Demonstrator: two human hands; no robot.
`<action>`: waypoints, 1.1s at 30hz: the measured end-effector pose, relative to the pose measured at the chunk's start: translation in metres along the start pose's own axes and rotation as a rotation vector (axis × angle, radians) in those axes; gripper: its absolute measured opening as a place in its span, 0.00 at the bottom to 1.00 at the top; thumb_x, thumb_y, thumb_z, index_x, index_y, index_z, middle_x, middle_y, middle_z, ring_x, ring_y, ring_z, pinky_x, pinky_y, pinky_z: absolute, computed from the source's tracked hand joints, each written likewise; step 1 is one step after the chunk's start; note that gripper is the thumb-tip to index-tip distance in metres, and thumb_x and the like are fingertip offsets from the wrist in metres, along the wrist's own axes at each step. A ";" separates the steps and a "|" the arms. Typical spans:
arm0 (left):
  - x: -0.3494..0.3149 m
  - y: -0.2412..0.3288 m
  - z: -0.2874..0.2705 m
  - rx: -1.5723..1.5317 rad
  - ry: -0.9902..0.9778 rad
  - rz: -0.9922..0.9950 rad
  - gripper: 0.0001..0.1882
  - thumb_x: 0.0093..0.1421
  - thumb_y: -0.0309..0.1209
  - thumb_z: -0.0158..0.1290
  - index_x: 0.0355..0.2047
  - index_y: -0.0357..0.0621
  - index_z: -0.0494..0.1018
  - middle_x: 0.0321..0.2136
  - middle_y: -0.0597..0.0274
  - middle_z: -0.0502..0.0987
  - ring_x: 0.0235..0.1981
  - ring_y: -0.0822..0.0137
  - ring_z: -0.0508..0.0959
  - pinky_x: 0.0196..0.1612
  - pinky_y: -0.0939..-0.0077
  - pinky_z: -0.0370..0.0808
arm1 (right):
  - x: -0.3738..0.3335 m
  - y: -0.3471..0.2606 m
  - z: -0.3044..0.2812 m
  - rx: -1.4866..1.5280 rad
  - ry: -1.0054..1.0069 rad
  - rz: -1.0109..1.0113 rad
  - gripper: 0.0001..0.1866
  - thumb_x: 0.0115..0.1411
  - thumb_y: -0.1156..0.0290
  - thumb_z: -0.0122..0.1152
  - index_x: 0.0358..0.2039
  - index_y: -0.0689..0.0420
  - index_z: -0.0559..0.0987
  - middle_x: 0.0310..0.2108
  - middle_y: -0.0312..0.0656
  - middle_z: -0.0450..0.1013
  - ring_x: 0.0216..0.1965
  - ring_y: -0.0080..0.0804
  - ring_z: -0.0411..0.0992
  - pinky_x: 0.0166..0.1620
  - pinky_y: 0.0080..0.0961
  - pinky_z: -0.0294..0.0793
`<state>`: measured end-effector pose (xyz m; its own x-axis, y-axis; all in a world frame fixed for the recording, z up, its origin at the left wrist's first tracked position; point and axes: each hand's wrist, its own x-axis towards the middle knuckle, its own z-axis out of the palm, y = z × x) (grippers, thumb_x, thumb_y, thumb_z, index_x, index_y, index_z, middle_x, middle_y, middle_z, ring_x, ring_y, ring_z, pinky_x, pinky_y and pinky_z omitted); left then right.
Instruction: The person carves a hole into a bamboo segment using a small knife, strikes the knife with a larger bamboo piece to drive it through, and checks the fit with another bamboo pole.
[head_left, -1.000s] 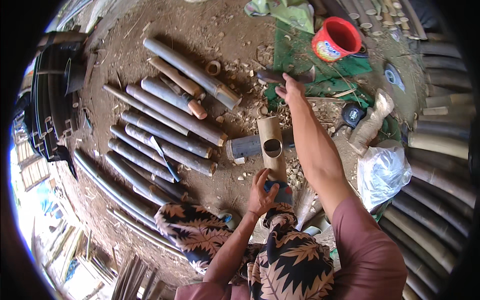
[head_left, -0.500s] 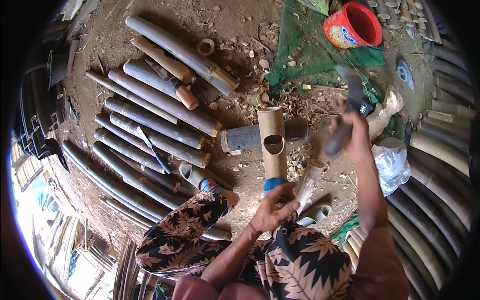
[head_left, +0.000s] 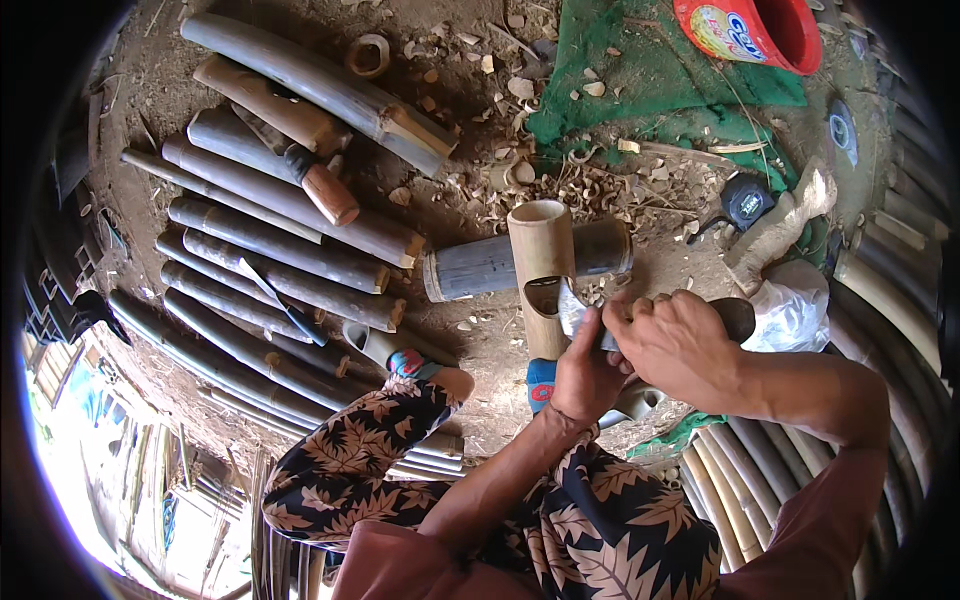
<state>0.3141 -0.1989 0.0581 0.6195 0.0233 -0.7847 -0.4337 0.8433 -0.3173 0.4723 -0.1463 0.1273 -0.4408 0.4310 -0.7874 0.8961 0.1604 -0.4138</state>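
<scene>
A pale bamboo tube with a hole cut in its side lies across a dark bamboo length. Its near end is by my foot in a blue sock. I have a curved knife in both hands, its bright blade tip at the edge of the hole. My right hand grips it, and its dark handle end sticks out beyond. Closed near the blade, my left hand has its thumb along the metal. The fingers partly hide the knife's middle.
Several dark bamboo lengths lie at left, with a wooden-handled tool and a thin blade on them. Ahead are shavings, green netting and a red bucket. A tape measure and plastic bag sit at right.
My right hand has brought the raised knife down and left to the tube's hole. My left hand, empty before, has moved up and right and closed on the knife. The view has shifted.
</scene>
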 end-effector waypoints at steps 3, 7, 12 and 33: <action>-0.002 -0.001 -0.006 -0.100 -0.065 0.021 0.30 0.68 0.49 0.40 0.67 0.53 0.54 0.47 0.69 0.72 0.41 0.73 0.70 0.48 0.70 0.67 | 0.012 0.014 -0.003 0.094 -0.085 -0.141 0.25 0.58 0.59 0.57 0.51 0.61 0.71 0.27 0.46 0.76 0.31 0.40 0.77 0.37 0.35 0.73; -0.018 0.001 0.016 0.148 0.172 0.033 0.26 0.68 0.43 0.43 0.64 0.46 0.61 0.32 0.74 0.72 0.25 0.79 0.63 0.33 0.81 0.63 | 0.002 0.015 0.013 0.282 0.059 -0.117 0.20 0.57 0.67 0.57 0.45 0.69 0.73 0.21 0.44 0.76 0.23 0.39 0.76 0.28 0.34 0.75; -0.030 0.021 -0.008 0.601 0.368 0.079 0.24 0.67 0.44 0.44 0.54 0.38 0.71 0.26 0.67 0.75 0.22 0.78 0.68 0.26 0.79 0.65 | 0.016 -0.009 0.038 0.623 -0.156 0.075 0.28 0.53 0.65 0.61 0.53 0.62 0.66 0.24 0.53 0.75 0.24 0.50 0.75 0.27 0.43 0.74; -0.021 0.046 -0.004 0.704 0.197 0.046 0.18 0.69 0.40 0.42 0.53 0.46 0.71 0.28 0.67 0.75 0.22 0.75 0.71 0.23 0.80 0.67 | 0.009 -0.026 0.055 0.502 0.158 0.095 0.21 0.59 0.74 0.55 0.51 0.67 0.66 0.27 0.51 0.74 0.22 0.34 0.76 0.24 0.29 0.78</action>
<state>0.2789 -0.1630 0.0581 0.4525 0.0255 -0.8914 0.1085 0.9906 0.0834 0.4415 -0.1955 0.1056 -0.3115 0.5575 -0.7695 0.7791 -0.3138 -0.5427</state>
